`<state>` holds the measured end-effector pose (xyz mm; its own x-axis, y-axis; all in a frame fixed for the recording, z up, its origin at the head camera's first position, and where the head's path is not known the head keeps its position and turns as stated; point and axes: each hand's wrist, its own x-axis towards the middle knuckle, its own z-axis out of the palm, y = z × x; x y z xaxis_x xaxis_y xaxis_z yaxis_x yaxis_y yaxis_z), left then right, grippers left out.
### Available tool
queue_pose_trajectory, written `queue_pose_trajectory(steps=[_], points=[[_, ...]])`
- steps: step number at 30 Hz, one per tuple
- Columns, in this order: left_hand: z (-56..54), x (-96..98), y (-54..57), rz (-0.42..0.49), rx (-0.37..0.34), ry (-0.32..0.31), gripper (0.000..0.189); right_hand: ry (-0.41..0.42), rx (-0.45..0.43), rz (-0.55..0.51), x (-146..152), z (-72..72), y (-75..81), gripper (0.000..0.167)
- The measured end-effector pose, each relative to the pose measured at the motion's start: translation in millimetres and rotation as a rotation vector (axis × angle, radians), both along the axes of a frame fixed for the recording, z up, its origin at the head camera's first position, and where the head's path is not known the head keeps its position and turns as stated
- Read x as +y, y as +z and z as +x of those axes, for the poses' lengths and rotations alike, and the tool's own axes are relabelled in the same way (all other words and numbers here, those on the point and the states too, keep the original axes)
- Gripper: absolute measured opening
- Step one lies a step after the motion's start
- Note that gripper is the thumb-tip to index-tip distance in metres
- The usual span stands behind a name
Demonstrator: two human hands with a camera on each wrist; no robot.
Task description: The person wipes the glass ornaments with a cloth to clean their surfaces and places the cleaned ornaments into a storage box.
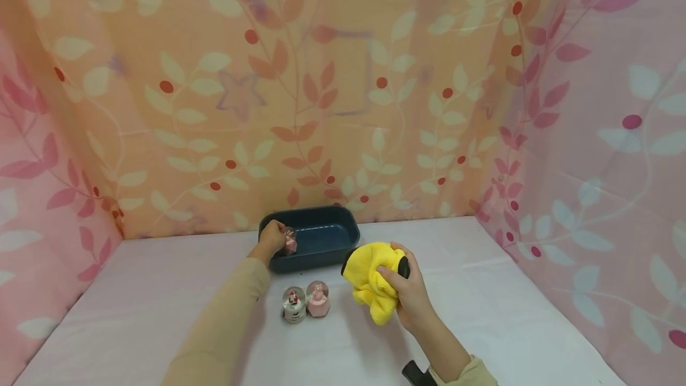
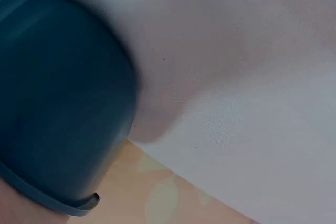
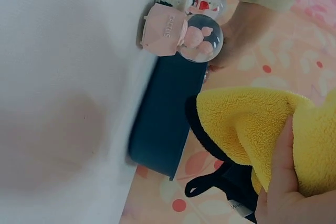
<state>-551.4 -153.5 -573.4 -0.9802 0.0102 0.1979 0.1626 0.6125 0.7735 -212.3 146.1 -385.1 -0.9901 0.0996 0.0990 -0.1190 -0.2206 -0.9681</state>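
Observation:
Inside the left end of the dark blue basin (image 1: 316, 264), my left hand (image 1: 270, 239) grips a small pink snow globe (image 1: 290, 242). Part of that globe is hidden by the hand. My right hand (image 1: 411, 296) holds a bunched yellow cloth (image 1: 370, 279) with black edging, the thumb pressed into its folds. The cloth is in the air, to the right of the basin. On the table in front of the basin stand two snow globes side by side: a white-based one (image 1: 294, 305) with a red figure inside, and a pink-based one (image 1: 318, 299).
A white cloth covers the table (image 1: 161, 302). Patterned curtains (image 1: 321, 106) rise behind it and at both sides, with the basin close to the back one. Black straps (image 1: 418, 373) show at the right wrist.

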Motion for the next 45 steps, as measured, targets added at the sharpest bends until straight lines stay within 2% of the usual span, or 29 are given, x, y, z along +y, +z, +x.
queue_pose_trajectory(steps=[1, 2, 3, 5, 7, 9, 11, 13, 14, 16, 17, 18, 19, 20, 21, 22, 23, 24, 26, 27, 28, 29, 30, 32, 34, 41, 45], points=[[2.1, -0.4, 4.3, -0.012, -0.046, -0.003, 0.025, 0.0, -0.002, 0.001, 0, 0.3, -0.1, 0.065], [2.2, -2.4, 2.6, 0.003, -0.023, -0.007, 0.023, -0.001, -0.004, 0.002, -1, 0.5, -0.2, 0.065], [5.4, -2.1, 7.3, 0.009, -0.043, -0.002, 0.022, -0.001, -0.006, 0.003, -1, 0.7, -0.3, 0.065], [21.0, -2.7, 26.8, 0.049, -0.133, -0.01, 0.027, 0.001, -0.011, 0.004, -2, 0.7, -0.4, 0.065], [37.0, -2.1, 47.8, 0.097, -0.185, -0.003, 0.033, 0.007, -0.015, 0.005, -2, 0.3, -0.4, 0.064], [52.1, -0.4, 70.1, 0.112, -0.255, 0.027, 0.037, 0.009, -0.019, 0.008, -2, -0.1, -0.2, 0.064], [57.0, -2.4, 81.4, 0.127, -0.262, 0.023, 0.039, 0.005, -0.022, 0.011, -1, -0.3, 0.3, 0.063], [49.8, -5.2, 78.1, 0.131, -0.235, 0.028, 0.039, -0.002, -0.026, 0.014, 0, -0.2, 0.6, 0.063], [42.9, -7.3, 72.5, 0.144, -0.212, 0.032, 0.04, -0.005, -0.028, 0.013, 0, 0.0, 0.8, 0.063], [25.4, -13.6, 54.3, 0.182, -0.185, 0.031, 0.048, -0.005, -0.03, 0.012, 0, 0.6, 1.0, 0.063], [20.4, -15.3, 50.4, 0.19, -0.222, 0.05, 0.055, -0.004, -0.031, 0.011, 0, 1.0, 1.2, 0.064], [7.3, -20.3, 36.6, 0.22, -0.217, 0.055, 0.06, -0.002, -0.031, 0.011, 0, 1.1, 1.4, 0.064], [1.6, -25.8, 29.3, 0.255, -0.223, 0.04, 0.062, 0.001, -0.03, 0.011, 0, 1.1, 1.5, 0.064], [0.8, -28.7, 26.1, 0.284, -0.222, 0.048, 0.064, 0.003, -0.029, 0.011, -1, 1.1, 1.7, 0.064], [18.7, -26.9, 40.3, 0.321, -0.227, 0.029, 0.065, 0.004, -0.027, 0.012, -1, 0.8, 1.7, 0.064], [29.6, -27.8, 46.8, 0.353, -0.212, 0.016, 0.063, 0.005, -0.026, 0.007, -1, 0.4, 2.1, 0.064], [47.6, -25.7, 60.9, 0.372, -0.202, 0.012, 0.061, 0.007, -0.027, 0.005, -1, 0.5, 2.5, 0.064], [69.3, -22.7, 77.3, 0.402, -0.194, 0.004, 0.059, 0.009, -0.026, 0.004, -2, 0.9, 2.8, 0.063], [126.3, -10.5, 123.0, 0.427, -0.178, 0.002, 0.055, 0.015, -0.023, -0.003, -2, 1.1, 3.7, 0.063], [151.3, -5.3, 143.1, 0.432, -0.179, -0.005, 0.053, 0.019, -0.02, -0.007, -2, 1.3, 4.3, 0.062], [160.1, -4.8, 148.0, 0.423, -0.18, 0.011, 0.052, 0.023, -0.017, -0.01, -3, 1.8, 5.0, 0.062], [177.1, -1.4, 160.9, 0.415, -0.19, 0.018, 0.052, 0.027, -0.013, -0.009, -3, 2.4, 5.4, 0.062], [189.3, 0.0, 168.1, 0.421, -0.189, 0.019, 0.051, 0.031, -0.009, -0.013, -3, 2.8, 5.9, 0.062], [204.1, 0.1, 175.1, 0.419, -0.172, 0.003, 0.05, 0.031, -0.003, -0.019, -3, 2.3, 7.1, 0.062], [213.6, -0.6, 177.2, 0.416, -0.171, -0.002, 0.049, 0.03, -0.005, -0.027, -4, 2.8, 7.9, 0.062], [235.8, -4.0, 173.7, 0.42, -0.189, -0.008, 0.048, 0.022, -0.029, -0.057, -3, 5.9, 9.3, 0.061], [248.6, -4.7, 178.4, 0.414, -0.175, -0.005, 0.045, 0.029, -0.013, -0.068, -3, 4.9, 11.4, 0.059]])
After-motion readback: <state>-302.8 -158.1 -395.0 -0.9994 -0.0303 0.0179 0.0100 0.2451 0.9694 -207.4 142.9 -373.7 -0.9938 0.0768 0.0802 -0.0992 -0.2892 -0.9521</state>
